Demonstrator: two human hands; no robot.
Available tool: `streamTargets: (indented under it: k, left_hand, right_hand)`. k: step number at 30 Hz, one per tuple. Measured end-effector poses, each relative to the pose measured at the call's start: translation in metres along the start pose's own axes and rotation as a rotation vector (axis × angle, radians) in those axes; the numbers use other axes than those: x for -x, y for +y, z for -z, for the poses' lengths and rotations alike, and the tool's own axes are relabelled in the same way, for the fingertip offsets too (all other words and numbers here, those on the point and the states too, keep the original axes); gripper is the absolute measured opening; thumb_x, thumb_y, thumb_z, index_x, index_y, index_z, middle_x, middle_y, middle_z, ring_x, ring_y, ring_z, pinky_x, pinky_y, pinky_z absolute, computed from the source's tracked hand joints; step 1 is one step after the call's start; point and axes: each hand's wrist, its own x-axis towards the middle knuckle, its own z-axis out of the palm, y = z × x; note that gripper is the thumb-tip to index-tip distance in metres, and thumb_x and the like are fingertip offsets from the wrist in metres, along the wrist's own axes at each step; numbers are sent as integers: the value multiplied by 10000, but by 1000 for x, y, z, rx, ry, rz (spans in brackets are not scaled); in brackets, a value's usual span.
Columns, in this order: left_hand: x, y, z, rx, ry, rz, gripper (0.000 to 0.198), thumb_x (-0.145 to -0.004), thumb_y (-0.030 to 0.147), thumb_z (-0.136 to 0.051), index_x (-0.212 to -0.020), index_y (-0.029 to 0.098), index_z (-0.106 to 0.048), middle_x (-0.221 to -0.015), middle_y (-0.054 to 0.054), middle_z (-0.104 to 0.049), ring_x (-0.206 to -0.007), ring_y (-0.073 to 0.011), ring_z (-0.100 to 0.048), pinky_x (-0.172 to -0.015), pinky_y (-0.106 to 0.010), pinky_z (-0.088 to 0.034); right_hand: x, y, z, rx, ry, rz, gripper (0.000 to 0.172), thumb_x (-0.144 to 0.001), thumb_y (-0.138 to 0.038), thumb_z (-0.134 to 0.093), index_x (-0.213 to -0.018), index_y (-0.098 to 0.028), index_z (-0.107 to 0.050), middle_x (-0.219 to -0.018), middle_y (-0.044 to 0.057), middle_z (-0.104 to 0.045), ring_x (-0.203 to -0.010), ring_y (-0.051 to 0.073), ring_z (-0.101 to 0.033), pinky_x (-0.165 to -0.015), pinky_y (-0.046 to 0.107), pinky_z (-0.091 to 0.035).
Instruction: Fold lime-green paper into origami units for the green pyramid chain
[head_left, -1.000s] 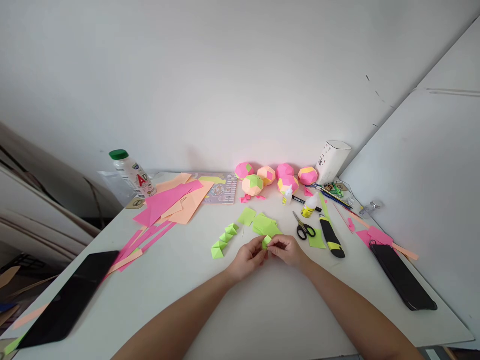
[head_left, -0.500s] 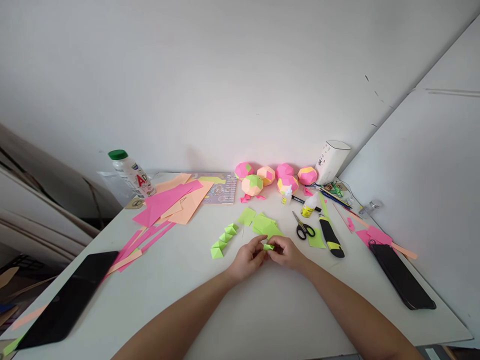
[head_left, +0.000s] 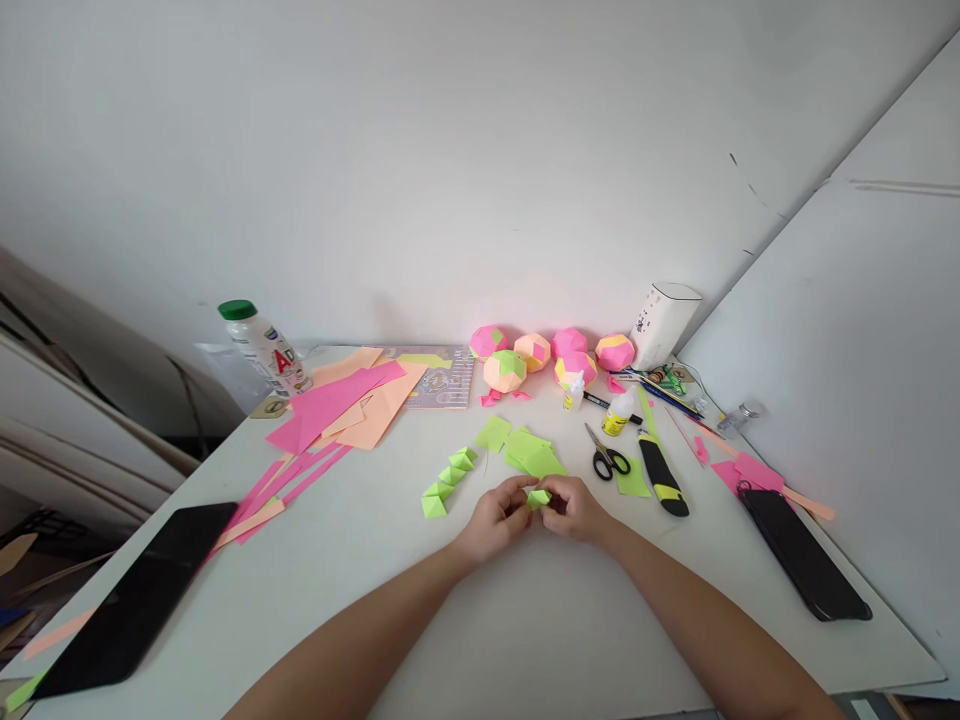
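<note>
green folded paper (head_left: pixel 538 499) is pinched between the fingertips of the left hand (head_left: pixel 495 518) and right hand (head_left: pixel 574 508), to the left of the scissors (head_left: pixel 608 450) and nearer the person. flat green squares (head_left: pixel 534 452) lie left of the scissors, a row of folded green pieces (head_left: pixel 450 475) farther left, and a black-and-yellow cutter (head_left: pixel 661 474) to their right.

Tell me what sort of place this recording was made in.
Probably a craft desk in a room, pushed against a wall: a white table with faceted paper balls along the back, scissors beside glue bottles, and loose sheets of colored paper.
</note>
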Motion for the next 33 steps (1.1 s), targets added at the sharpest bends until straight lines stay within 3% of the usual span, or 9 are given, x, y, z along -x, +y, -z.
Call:
streamTargets:
  k: [6, 11, 14, 18, 22, 25, 28, 33]
  left_hand:
    - [0, -1, 2, 26, 51, 13, 326, -746, 219, -500, -1066, 160, -520, -577, 65, -334, -502, -79, -324, -500, -215, -295]
    - [1, 3, 4, -11, 44, 22, 330, -745, 195, -486, -1073, 162, -505, -569, 75, -260, -494, -74, -264, -481, -201, -257]
    - [1, 4, 4, -75, 37, 7, 347, -739, 172, -483, -1086, 159, -499, -557, 83, -233, -485, -73, -242, -479, -200, -248]
    - [1, 4, 2, -119, 33, -28, 349, -738, 184, -502, -1086, 158, -495, -561, 81, -287, -505, -77, -294, -501, -206, -281]
    - [0, 5, 0, -95, 71, -26, 393, -740, 218, -534, -1122, 161, -462, -680, 39, -421, -564, -85, -397, -534, -214, -349]
    - [-1, 5, 0, -123, 138, -36, 275, -747, 273, -560, -999, 167, -529, -783, -8, -489, -617, -96, -449, -538, -216, -377]
    - [-3, 2, 0, -86, 168, -10, 197, -779, 357, -540, -821, 164, -528, -710, -2, -513, -582, -95, -451, -503, -207, -365]
    - [-5, 0, 0, 118, 180, 105, 315, -785, 484, -514, -785, 176, -450, -580, 31, -529, -468, -80, -446, -450, -199, -350]
  right_hand:
    - [1, 2, 1, -40, -16, 1, 84, -637, -87, -491, -646, -170, -481, -552, -47, -437, -463, 76, -379, -434, 197, -291]
    - [2, 2, 5, -241, -63, -49, 224, -705, -118, -507, -919, -183, -489, -668, -22, -541, -546, 104, -512, -515, 218, -395]
    - [2, 6, 6, -368, -69, -60, 215, -756, -185, -526, -967, -181, -482, -750, -2, -550, -598, 109, -553, -561, 236, -435]
    - [0, 8, 5, -355, -27, -129, 142, -786, -288, -562, -865, -178, -518, -708, -16, -552, -560, 105, -569, -536, 231, -447]
    - [-2, 6, 5, -347, 44, -161, 189, -756, -337, -613, -764, -176, -514, -634, -31, -568, -511, 109, -575, -529, 244, -470]
    - [-3, 3, 5, -383, 89, -162, 193, -751, -341, -620, -763, -176, -521, -587, -34, -572, -496, 111, -567, -511, 243, -471]
    - [-3, 2, 5, -369, 89, -154, 159, -752, -317, -610, -766, -171, -549, -565, -28, -578, -491, 113, -562, -505, 242, -472]
    - [-1, 6, 3, -250, 32, -108, 87, -749, -217, -565, -802, -163, -607, -570, -18, -597, -510, 120, -592, -528, 247, -477]
